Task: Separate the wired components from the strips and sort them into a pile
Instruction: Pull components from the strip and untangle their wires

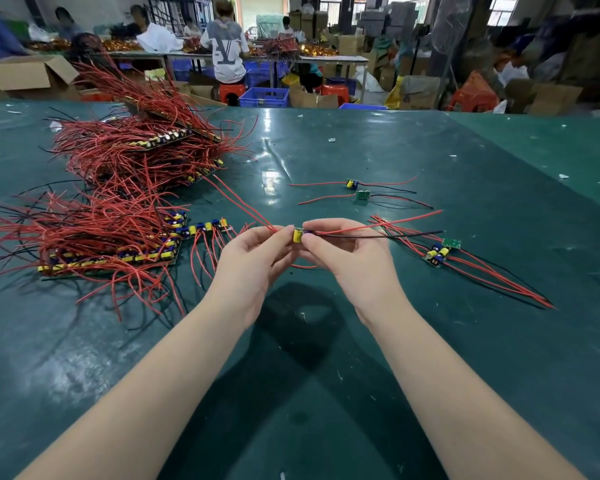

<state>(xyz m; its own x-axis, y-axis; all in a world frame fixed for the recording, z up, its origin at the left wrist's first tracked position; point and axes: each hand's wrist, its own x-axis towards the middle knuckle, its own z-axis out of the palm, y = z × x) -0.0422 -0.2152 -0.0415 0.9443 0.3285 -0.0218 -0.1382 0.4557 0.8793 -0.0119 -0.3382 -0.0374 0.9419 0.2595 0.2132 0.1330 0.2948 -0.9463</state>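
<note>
Factory workshop, long green worktable [430,168], seated workers [225,46], stacked cartons [418,91]

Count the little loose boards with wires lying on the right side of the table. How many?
4, maybe more: two far ones, yellow-topped and green; two near the right hand, green and yellow-capped. The near cluster may hide another.

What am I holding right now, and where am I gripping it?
A wired component, pinched at its small board between the left hand and the right hand; its wires hang free.
</note>
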